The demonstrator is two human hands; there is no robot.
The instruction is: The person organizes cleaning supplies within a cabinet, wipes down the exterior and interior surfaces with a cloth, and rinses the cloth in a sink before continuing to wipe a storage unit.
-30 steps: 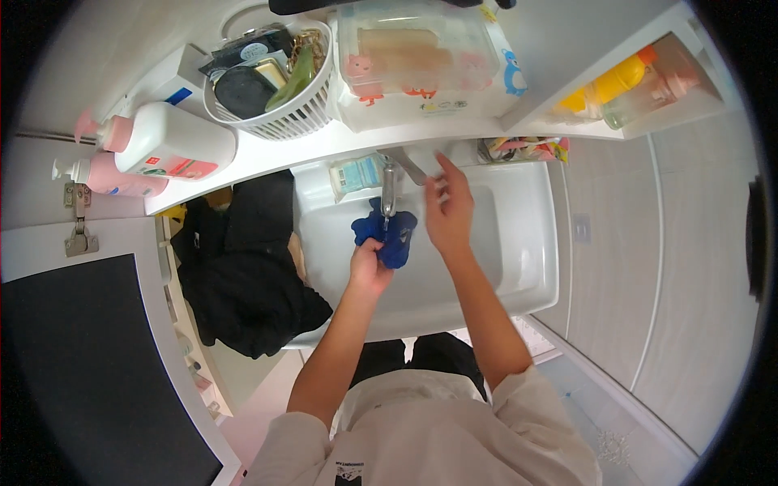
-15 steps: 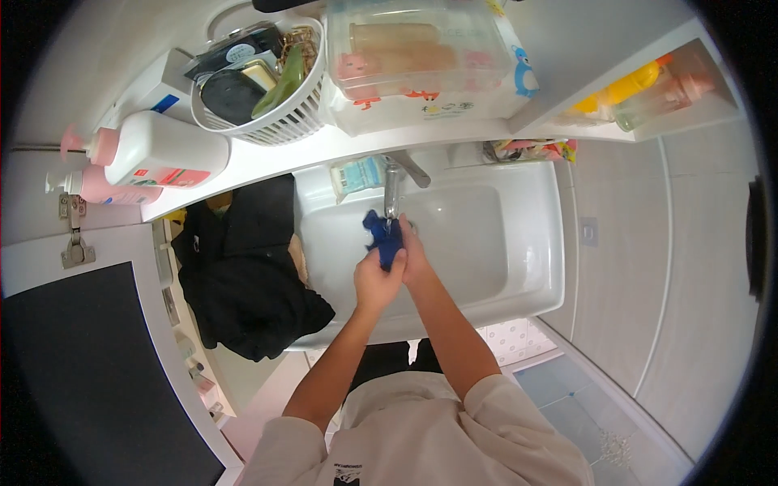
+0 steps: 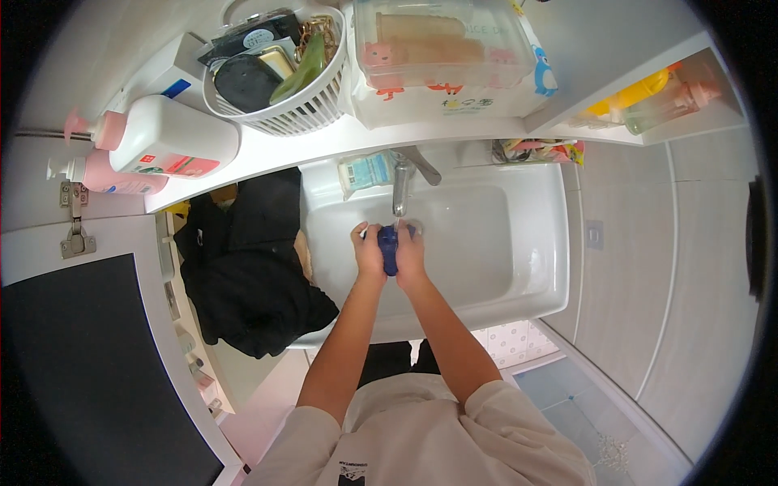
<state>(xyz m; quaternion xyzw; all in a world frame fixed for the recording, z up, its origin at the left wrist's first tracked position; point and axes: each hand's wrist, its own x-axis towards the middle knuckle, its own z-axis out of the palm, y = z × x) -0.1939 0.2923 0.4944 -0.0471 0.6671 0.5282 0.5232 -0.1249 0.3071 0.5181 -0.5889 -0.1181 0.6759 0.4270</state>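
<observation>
This looks like a washroom in a home. A white washbasin (image 3: 474, 231) with a metal tap (image 3: 400, 190) fills the middle of the frame, under a white shelf (image 3: 271, 160) crowded with personal things: a white pump bottle (image 3: 182, 138) and a pink one at upper left, then a slatted basket (image 3: 304, 115) of small items and a clear plastic box (image 3: 446, 53) at top centre. Black clothing (image 3: 251, 300) lies heaped left of the basin, and pale wall panels (image 3: 624, 259) line the right side.
</observation>
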